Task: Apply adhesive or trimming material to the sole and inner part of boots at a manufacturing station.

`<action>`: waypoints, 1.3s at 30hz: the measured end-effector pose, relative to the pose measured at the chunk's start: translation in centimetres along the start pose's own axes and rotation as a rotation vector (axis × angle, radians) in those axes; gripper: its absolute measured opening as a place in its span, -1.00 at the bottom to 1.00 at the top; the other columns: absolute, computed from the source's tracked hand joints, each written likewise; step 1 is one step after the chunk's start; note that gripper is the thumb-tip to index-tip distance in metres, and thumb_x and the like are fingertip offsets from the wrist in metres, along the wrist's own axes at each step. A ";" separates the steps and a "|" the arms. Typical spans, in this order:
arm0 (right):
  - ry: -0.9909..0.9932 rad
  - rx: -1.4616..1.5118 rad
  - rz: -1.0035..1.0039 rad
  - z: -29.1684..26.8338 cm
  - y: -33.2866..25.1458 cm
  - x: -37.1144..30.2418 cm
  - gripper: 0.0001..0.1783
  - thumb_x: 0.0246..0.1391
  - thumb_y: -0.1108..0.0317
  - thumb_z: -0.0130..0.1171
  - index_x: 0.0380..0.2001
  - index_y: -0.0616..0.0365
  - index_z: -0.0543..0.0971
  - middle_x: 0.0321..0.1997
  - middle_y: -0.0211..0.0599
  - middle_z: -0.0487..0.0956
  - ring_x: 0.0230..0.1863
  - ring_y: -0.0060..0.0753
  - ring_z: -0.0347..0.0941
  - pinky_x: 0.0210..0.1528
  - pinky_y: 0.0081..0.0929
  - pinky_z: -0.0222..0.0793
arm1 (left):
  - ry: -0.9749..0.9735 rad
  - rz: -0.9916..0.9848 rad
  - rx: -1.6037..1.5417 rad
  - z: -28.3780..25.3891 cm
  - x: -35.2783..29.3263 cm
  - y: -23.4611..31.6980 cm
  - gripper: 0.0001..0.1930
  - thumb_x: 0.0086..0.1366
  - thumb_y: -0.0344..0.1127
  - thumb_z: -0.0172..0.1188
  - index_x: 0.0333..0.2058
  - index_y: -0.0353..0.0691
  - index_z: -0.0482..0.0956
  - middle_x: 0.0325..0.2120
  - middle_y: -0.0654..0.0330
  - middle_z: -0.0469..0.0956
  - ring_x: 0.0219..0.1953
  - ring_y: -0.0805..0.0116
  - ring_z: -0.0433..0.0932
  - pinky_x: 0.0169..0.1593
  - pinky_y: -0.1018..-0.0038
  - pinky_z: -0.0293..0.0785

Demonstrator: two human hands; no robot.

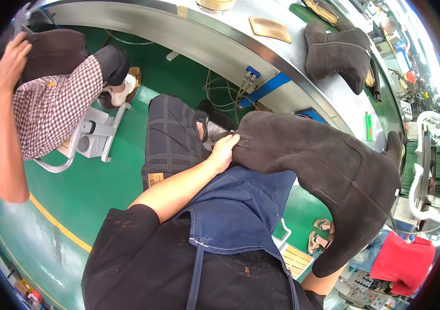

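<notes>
A tall dark brown suede boot (333,160) lies across my lap, its shaft toward the left and its toe pointing down at the lower right. Fingers of my left hand (223,152) are closed on the top edge of the shaft, beside a small dark strip (225,135) that sticks out there. My right forearm (328,281) comes up under the toe, and the boot hides my right hand. A stitched seam runs over the instep, and a small white tag (397,192) shows near the foot.
Along the far side curves a metal workbench (282,57) bearing another dark boot (339,54), a tan pad (270,29) and a green strip (368,126). A co-worker (49,93) sits at left, holding dark material. Hoses (220,93) hang under the bench. Red cloth (403,261) lies at right.
</notes>
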State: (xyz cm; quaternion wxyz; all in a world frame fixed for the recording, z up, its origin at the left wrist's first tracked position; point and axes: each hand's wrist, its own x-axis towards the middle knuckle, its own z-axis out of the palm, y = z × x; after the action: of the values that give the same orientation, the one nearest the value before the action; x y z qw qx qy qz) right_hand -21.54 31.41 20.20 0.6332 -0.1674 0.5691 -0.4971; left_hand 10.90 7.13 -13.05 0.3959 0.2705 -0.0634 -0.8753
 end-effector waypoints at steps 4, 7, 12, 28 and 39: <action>0.018 0.032 -0.003 1.9 0.5 2.1 -0.19 0.07 0.05 0.36 0.32 0.25 0.44 0.30 0.05 0.51 0.21 -0.05 0.52 0.19 -0.11 0.53 | 0.188 -0.119 -0.024 -1.4 0.9 -0.6 -0.62 0.60 -0.18 -0.03 0.12 -0.39 0.54 0.10 -0.03 0.62 0.13 0.08 0.60 0.28 0.15 0.48; 0.050 0.204 -0.425 0.1 6.0 5.0 -0.29 0.20 0.12 0.30 0.30 0.32 0.44 0.27 0.05 0.53 0.17 -0.07 0.55 0.12 -0.08 0.57 | 0.187 -0.102 0.136 -3.0 1.8 -1.0 -0.62 0.60 -0.17 -0.01 0.08 -0.40 0.56 0.05 -0.01 0.65 0.09 0.15 0.62 0.22 0.23 0.50; 0.002 -0.041 -0.424 7.6 4.8 6.4 -0.30 0.21 0.13 0.27 0.25 0.46 0.42 0.19 0.05 0.59 0.12 -0.11 0.59 0.19 -0.15 0.53 | 0.298 0.053 0.401 -2.8 1.1 -1.9 -0.61 0.59 -0.15 0.02 0.05 -0.42 0.56 -0.03 0.03 0.66 -0.01 0.30 0.62 0.12 0.36 0.49; -0.008 -0.337 -0.157 11.9 9.5 14.0 -0.47 0.27 0.43 0.14 0.27 0.41 0.42 0.12 -0.16 0.62 0.03 -0.45 0.59 0.10 -0.48 0.51 | 0.962 0.049 1.062 -5.8 2.8 -1.6 -0.37 0.41 0.01 0.18 0.19 -0.47 0.46 0.31 -0.36 0.35 0.37 -0.15 0.34 0.42 0.17 0.25; -0.023 -0.355 -0.135 14.4 19.4 19.1 -0.42 0.35 0.31 0.17 0.30 0.43 0.31 0.15 -0.05 0.58 0.13 -0.37 0.52 0.22 -0.41 0.45 | 0.117 0.272 0.866 4.5 -9.5 -2.3 -0.26 0.46 0.10 0.19 0.35 -0.37 0.29 0.27 -0.20 0.40 0.34 -0.02 0.41 0.38 0.24 0.32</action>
State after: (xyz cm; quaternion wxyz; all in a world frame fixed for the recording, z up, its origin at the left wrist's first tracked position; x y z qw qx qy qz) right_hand -2.92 19.34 -1.23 0.5654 -0.3200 0.6280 -0.4284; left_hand 12.16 15.14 -5.94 0.3606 0.4491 -0.4360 -0.6915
